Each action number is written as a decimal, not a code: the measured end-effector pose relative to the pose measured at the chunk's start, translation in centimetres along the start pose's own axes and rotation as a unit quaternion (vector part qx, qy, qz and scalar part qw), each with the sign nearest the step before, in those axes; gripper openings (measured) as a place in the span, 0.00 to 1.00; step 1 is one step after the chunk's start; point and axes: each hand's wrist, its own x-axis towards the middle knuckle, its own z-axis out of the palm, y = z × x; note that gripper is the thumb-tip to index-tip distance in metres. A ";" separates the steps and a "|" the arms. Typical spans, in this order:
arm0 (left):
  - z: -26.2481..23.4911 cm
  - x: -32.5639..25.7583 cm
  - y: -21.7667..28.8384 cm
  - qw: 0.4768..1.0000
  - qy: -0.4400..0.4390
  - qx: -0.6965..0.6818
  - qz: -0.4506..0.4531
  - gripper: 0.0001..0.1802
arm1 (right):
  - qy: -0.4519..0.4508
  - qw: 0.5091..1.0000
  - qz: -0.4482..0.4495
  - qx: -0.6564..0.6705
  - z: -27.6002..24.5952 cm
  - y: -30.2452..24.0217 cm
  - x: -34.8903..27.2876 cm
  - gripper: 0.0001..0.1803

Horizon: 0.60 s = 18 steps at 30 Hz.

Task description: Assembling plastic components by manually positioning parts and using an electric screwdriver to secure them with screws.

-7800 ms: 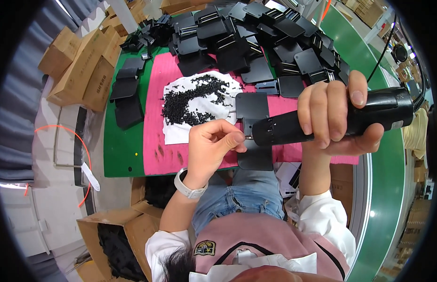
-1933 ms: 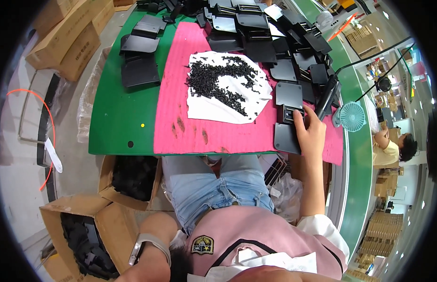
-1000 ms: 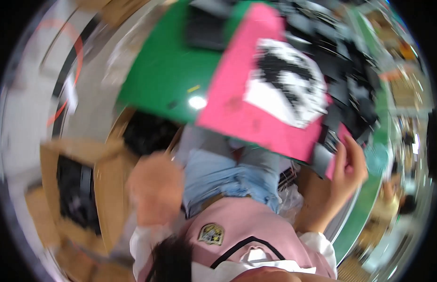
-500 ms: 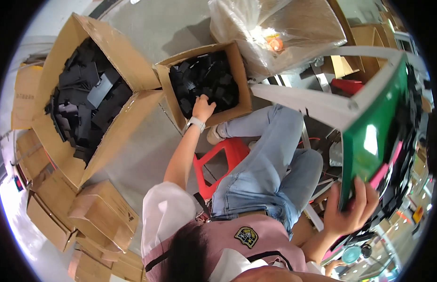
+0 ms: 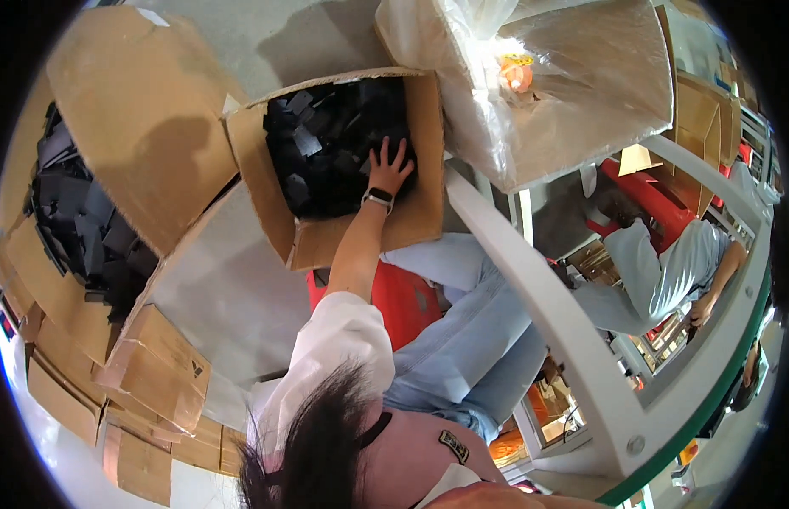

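Reaching down, your left hand [image 5: 388, 167] lies fingers spread on the black parts [image 5: 326, 153] heaped in an open carton [image 5: 348, 237] on the floor [image 5: 233, 288] beside your stool [image 5: 403, 297]; the hand is wide, closed on nothing yet. Your right hand is out of view. Parts: small flat black pieces, likely rigid moulded plastic, light singly, loose and prone to slide over one another; judged best scooped as a handful from the top of the heap, or pinched by the edges one at a time. Carton: corrugated, flaps open, walls soft enough to buckle if leaned on. Adjacent: a second, larger carton [image 5: 114, 136] of the same black pieces to your left; a clear plastic sack [image 5: 572, 93] behind; flattened boxes [image 5: 148, 373] stacked near the wall. Surface: bare pale concrete. Room: a workshop, white table frame [image 5: 530, 280] at your right, another person [image 5: 666, 263] seated beyond it.
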 end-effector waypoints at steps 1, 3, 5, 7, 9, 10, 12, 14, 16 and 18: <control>0.6 -0.5 -0.1 0.998 0.026 -0.037 -0.034 0.25 | 0.000 1.000 -0.004 0.002 0.6 0.3 0.3 0.20; 0.1 -0.7 0.1 0.990 0.077 -0.078 -0.094 0.25 | -0.004 1.000 -0.004 -0.001 1.3 0.7 0.6 0.20; -1.1 -0.3 -0.5 0.991 0.074 -0.069 -0.085 0.25 | -0.011 1.000 -0.001 -0.002 1.6 0.8 0.6 0.20; -1.4 -0.6 -0.9 0.997 0.034 -0.061 -0.042 0.25 | -0.015 1.000 0.001 0.000 1.3 1.2 0.8 0.20; 2.0 -3.1 -0.4 0.995 0.021 -0.085 -0.037 0.24 | -0.009 1.000 0.004 0.006 1.7 1.3 0.9 0.20; 2.4 -3.6 -0.6 0.993 0.008 -0.112 -0.031 0.24 | -0.004 1.000 0.007 0.007 2.2 0.9 0.9 0.20; 2.4 -2.2 -0.6 0.994 -0.004 -0.102 -0.024 0.22 | -0.001 1.000 0.011 0.007 2.4 0.4 0.9 0.20; 1.7 -1.0 -0.5 0.996 -0.034 -0.077 -0.036 0.22 | -0.004 1.000 0.010 0.010 1.9 0.4 0.8 0.20; 1.4 -1.8 0.4 0.994 -0.048 -0.082 -0.045 0.22 | -0.007 1.000 0.010 0.006 1.2 0.1 0.6 0.20; 0.8 -2.2 -0.1 0.992 -0.044 -0.100 -0.056 0.22 | -0.004 1.000 0.010 0.005 0.9 -0.3 0.4 0.20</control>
